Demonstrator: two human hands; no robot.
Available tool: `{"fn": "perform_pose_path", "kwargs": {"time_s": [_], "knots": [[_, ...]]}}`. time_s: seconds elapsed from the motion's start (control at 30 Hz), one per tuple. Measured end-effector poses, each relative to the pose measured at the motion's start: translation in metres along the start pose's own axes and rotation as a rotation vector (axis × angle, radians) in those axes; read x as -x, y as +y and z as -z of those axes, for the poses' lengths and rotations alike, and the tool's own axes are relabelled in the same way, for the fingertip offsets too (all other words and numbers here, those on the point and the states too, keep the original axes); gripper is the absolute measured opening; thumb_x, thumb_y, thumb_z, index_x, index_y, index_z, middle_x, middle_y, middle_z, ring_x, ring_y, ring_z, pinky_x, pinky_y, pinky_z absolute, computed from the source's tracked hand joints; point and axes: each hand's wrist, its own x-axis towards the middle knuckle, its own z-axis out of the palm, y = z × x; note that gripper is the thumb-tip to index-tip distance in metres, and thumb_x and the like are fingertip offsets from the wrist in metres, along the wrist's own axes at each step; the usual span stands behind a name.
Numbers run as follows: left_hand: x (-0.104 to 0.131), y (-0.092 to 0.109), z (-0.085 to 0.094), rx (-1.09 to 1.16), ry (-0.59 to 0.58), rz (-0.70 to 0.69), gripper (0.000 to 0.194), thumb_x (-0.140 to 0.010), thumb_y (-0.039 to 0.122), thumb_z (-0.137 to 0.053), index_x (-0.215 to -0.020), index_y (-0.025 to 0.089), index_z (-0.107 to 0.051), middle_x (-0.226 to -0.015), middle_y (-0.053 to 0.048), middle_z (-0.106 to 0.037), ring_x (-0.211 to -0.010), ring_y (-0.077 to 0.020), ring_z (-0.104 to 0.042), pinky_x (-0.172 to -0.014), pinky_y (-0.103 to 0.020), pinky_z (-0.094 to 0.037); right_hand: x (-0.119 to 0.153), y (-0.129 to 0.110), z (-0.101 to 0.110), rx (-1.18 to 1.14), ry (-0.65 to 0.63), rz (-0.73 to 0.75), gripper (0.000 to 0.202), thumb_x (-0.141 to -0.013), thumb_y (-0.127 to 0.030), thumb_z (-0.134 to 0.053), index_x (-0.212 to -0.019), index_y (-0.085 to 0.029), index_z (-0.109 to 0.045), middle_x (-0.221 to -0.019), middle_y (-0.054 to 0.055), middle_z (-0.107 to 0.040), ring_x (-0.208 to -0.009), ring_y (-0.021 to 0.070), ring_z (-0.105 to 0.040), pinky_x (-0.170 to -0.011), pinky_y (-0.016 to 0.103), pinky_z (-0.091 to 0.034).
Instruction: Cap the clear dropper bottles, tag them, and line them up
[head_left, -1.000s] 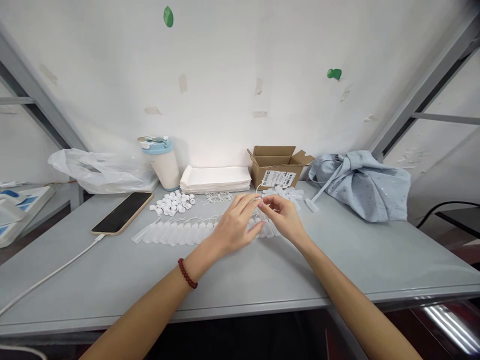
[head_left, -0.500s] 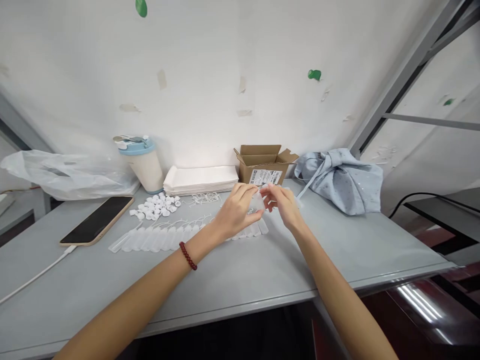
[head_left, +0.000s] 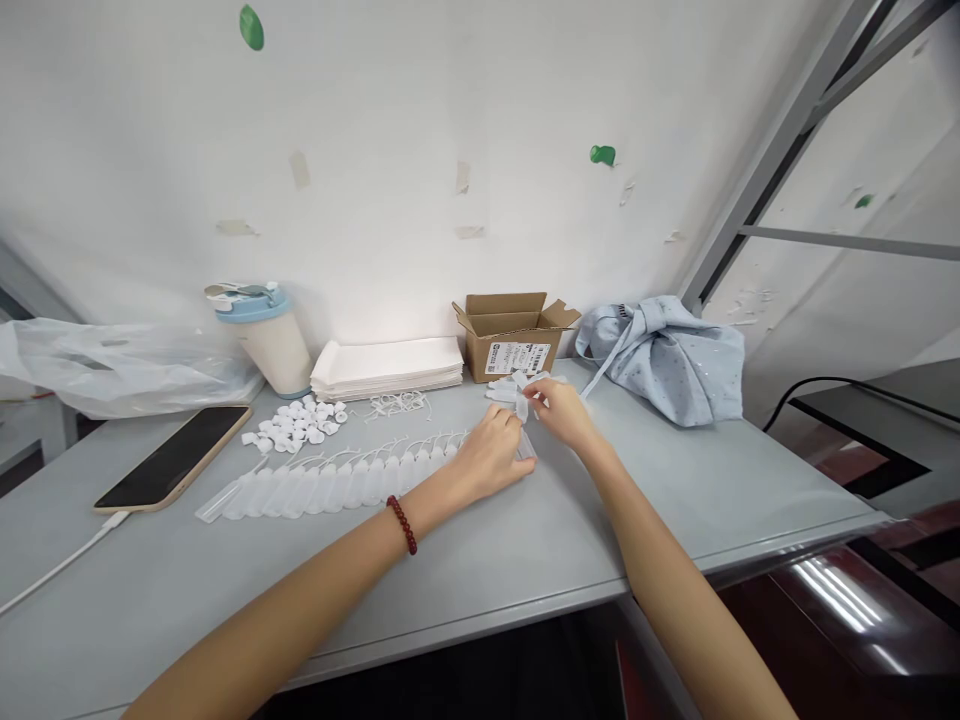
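Observation:
My left hand (head_left: 491, 452) is low over the right end of a row of translucent plastic sleeves (head_left: 322, 487) with white strings. Its fingers are curled at a clear sleeve (head_left: 528, 447), its thumb stretched along the near side; the hand partly hides the grip. Just beyond, my right hand (head_left: 561, 408) pinches a translucent strip-like piece (head_left: 520, 398) between thumb and fingertips. That piece is at the edge of a small pile of similar clear pieces (head_left: 499, 388) in front of the cardboard box (head_left: 514, 335).
White caps (head_left: 296, 425) and loose strings (head_left: 397, 404) lie behind the row, before a stack of white paper (head_left: 386, 365). Left are a phone (head_left: 176, 458) on a cable, a tumbler (head_left: 270, 345) and a plastic bag (head_left: 127, 365). A blue cloth bag (head_left: 667, 360) sits right.
My hands were together, holding a translucent piece above the table. My left hand has come down to the row's right end; my right hand now pinches a piece at the pile. The view has shifted slightly.

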Motion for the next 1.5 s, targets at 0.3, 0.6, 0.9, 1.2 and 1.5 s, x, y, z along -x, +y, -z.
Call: {"fn": "perform_pose_path", "kwargs": {"time_s": [0.3,0.6,0.9,1.2,1.5], "knots": [[0.000,0.005,0.001,-0.045,-0.078,0.006,0.012,-0.074,0.027,-0.056,-0.077,0.015,-0.053,-0.086,-0.014,-0.059,-0.095,-0.0312,-0.049,-0.080,-0.043,-0.048,0.004,-0.002,-0.005,0.115,-0.139,0.086,0.045,-0.069,0.007,-0.041,-0.096,-0.016,-0.068,-0.103,0.007,-0.069,-0.096,0.0224,-0.056,-0.083,0.031,-0.041],[0.003,0.003,0.000,-0.062,-0.097,0.004,0.010,-0.075,0.028,-0.055,-0.076,0.017,-0.053,-0.081,-0.012,-0.058,-0.091,-0.0305,-0.050,-0.075,-0.042,-0.048,0.002,0.009,-0.016,0.237,-0.174,0.162,0.061,-0.065,0.009,-0.041,-0.114,-0.020,-0.062,-0.104,0.004,-0.070,-0.093,0.0228,-0.054,-0.072,0.028,-0.041],[0.006,0.002,-0.002,-0.021,-0.066,-0.009,0.016,-0.073,0.027,-0.054,-0.085,0.017,-0.053,-0.088,-0.013,-0.058,-0.096,-0.0313,-0.049,-0.077,-0.044,-0.047,0.000,0.010,-0.015,0.254,-0.148,0.184,0.058,-0.064,0.008,-0.043,-0.111,-0.019,-0.062,-0.098,0.005,-0.068,-0.096,0.0235,-0.052,-0.073,0.030,-0.041],[0.008,0.005,0.003,-0.033,-0.106,0.002,0.020,-0.075,0.025,-0.055,-0.091,0.014,-0.054,-0.094,-0.013,-0.058,-0.098,-0.0294,-0.049,-0.081,-0.042,-0.048,-0.002,0.009,-0.010,0.255,0.050,0.181,0.050,-0.066,0.009,-0.039,-0.104,-0.014,-0.063,-0.100,0.010,-0.067,-0.092,0.0263,-0.047,-0.078,0.035,-0.040],[0.020,-0.010,0.029,-0.085,0.127,0.095,0.025,-0.082,0.031,-0.051,-0.099,0.014,-0.056,-0.103,-0.013,-0.061,-0.102,-0.0287,-0.052,-0.087,-0.044,-0.046,0.000,-0.004,-0.006,-0.055,0.172,0.095,0.031,-0.072,-0.006,-0.049,-0.098,-0.017,-0.062,-0.099,0.009,-0.066,-0.093,0.0253,-0.053,-0.083,0.039,-0.041]]}}
